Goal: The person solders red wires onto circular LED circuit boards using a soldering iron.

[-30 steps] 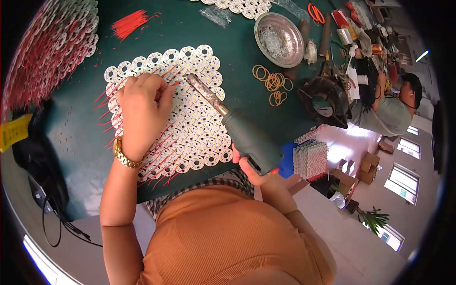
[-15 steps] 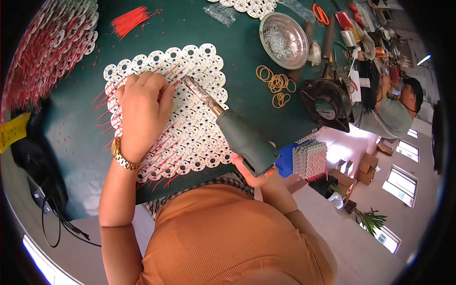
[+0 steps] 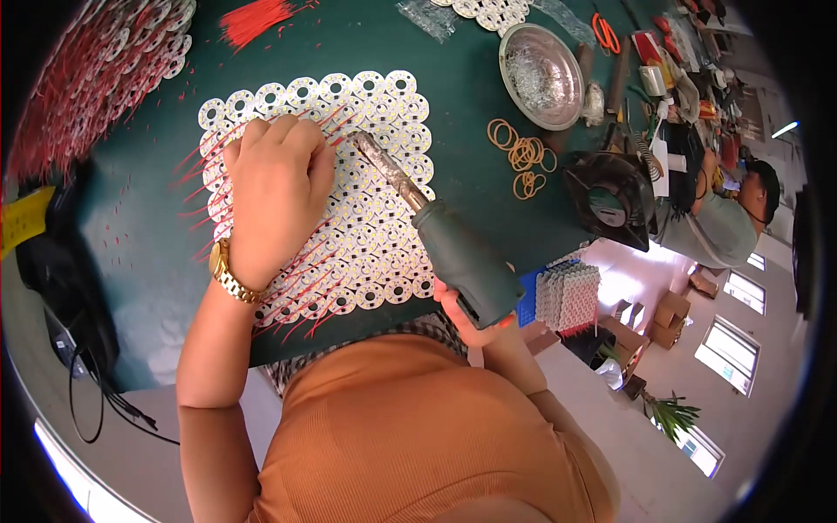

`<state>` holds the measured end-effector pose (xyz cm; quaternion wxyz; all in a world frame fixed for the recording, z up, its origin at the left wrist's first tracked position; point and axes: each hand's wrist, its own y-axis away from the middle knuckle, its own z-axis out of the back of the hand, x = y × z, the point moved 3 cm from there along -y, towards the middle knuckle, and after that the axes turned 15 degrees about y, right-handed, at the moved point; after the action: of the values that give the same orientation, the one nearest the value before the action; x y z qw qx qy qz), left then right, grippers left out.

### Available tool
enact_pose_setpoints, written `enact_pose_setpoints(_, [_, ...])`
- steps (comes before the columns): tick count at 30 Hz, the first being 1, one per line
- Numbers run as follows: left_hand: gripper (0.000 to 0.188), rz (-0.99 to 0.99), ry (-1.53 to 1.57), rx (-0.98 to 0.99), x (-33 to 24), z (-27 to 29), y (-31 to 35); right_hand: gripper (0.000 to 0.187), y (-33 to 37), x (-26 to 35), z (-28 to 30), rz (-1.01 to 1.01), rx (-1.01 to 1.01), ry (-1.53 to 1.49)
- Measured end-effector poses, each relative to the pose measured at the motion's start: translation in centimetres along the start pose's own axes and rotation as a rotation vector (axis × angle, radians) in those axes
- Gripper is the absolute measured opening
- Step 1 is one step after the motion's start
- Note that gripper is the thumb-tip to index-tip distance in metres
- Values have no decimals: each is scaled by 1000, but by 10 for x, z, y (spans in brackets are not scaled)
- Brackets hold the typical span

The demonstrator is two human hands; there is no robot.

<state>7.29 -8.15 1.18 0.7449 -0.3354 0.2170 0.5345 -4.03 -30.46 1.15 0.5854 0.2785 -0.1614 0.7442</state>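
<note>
A sheet of joined round white circuit boards (image 3: 366,253) lies flat on the green table, thin red wires (image 3: 301,275) running slantwise across it. Over its upper left part is my left hand (image 3: 279,179), fingers bent down and drawn together; the fingertips and anything pinched in them are hidden. My right hand (image 3: 466,318) grips a dark green heat gun (image 3: 466,257) at the sheet's right side. The gun's silvery metal nozzle (image 3: 388,170) points up and left, its tip above the boards close to my left fingers and some red wire ends.
A bundle of red wires (image 3: 255,19) lies at the back, and stacked wired boards (image 3: 113,74) rise at the far left. To the right are rubber bands (image 3: 523,155), a metal bowl (image 3: 567,96) and a black fan (image 3: 610,196). Another person (image 3: 715,218) sits beyond.
The whole view has shifted slightly, so the table things sit a little further right. Both hands keep their hold, and the nozzle tip stays near my left fingers.
</note>
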Motion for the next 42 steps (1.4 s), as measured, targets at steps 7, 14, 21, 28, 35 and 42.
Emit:
enact_pose_setpoints(7, [9,-2,-5,9,-2,0,-1,30,8,-15,-9,26,9,-123])
enact_pose_setpoints(14, [9,4,32,55,-1,7,-1,36,8,-15,3,95,-86,-39])
enact_pose_setpoints(21, [7,62,241,-177,-8,33,-7,26,24,-22,-4,-126,2,-372])
enact_pose_setpoints(28, [9,227,354,-13,-8,2,8,27,21,-20,-1,-52,-20,-303])
enact_pose_setpoints(35, [14,139,203,-31,-9,-4,9,29,21,-19,-2,40,-45,-126])
enact_pose_setpoints(42, [13,167,198,-31,-9,-4,8,42,25,-30,-13,0,-7,-107])
